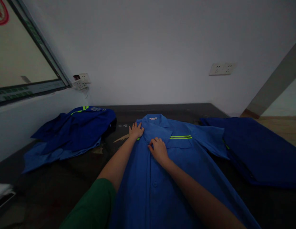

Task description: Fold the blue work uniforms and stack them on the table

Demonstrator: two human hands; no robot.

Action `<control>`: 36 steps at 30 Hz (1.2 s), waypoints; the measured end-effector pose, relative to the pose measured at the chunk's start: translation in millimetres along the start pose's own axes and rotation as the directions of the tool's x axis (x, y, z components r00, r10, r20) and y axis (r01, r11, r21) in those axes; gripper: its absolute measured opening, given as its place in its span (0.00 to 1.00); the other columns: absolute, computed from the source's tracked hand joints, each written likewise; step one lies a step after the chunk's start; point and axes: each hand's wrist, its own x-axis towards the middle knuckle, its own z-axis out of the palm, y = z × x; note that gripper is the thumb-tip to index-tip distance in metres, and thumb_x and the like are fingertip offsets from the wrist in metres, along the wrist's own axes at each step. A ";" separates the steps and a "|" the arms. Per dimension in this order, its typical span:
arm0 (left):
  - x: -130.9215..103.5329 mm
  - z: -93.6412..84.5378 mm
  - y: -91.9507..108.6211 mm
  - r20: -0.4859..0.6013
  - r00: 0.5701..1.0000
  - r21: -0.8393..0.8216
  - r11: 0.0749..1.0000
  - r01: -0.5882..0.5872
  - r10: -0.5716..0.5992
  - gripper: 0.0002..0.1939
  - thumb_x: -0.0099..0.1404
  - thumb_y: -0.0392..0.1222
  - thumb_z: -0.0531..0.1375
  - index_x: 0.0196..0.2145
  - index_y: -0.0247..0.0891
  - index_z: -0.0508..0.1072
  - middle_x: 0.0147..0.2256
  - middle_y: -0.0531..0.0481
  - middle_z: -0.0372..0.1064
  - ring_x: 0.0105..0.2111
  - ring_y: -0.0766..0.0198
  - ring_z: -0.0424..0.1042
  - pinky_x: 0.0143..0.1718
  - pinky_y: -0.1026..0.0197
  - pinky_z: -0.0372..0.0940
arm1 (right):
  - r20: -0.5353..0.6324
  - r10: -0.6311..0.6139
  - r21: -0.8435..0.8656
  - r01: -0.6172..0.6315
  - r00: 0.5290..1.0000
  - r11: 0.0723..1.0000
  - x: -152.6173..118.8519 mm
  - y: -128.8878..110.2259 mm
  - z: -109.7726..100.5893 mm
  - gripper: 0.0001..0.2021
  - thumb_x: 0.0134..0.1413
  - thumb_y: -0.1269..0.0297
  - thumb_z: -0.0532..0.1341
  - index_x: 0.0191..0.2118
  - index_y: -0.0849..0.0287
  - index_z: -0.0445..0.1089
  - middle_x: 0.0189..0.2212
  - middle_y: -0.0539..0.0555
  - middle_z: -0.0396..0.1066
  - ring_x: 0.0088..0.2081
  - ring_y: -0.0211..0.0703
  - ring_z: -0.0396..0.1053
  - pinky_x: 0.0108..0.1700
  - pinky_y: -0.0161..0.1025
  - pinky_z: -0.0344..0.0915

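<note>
A blue short-sleeved work shirt [176, 165] lies front up before me, its collar at the far end and yellow-green reflective stripes across the chest. My left hand [136, 131] rests flat on the shirt's left shoulder area, fingers spread. Over the front opening, just below the lapel, my right hand [159, 150] has its fingers curled with thumb and forefinger together at the shirt's front edge. The shirt's left sleeve is not visible; the right one stretches out to the side. One button shows lower on the front.
Crumpled blue garments [78, 130] lie at the left on the dark table [148, 108]. Folded dark blue cloth [264, 149] is at the right, touching the shirt's sleeve. A white object [3, 194] sits at the left edge. Behind stands a wall with sockets [221, 69].
</note>
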 end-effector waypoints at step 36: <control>-85.3 -81.0 -41.3 -0.304 0.944 -0.260 0.942 -0.214 0.130 0.20 0.68 0.38 0.49 0.55 0.37 0.69 0.62 0.43 0.56 0.65 0.53 0.49 0.64 0.41 0.40 | 0.022 -0.031 0.012 0.031 0.999 0.999 1.7 5.1 2.8 0.08 0.60 0.62 0.56 0.41 0.58 0.70 0.43 0.59 0.68 0.46 0.51 0.63 0.45 0.43 0.60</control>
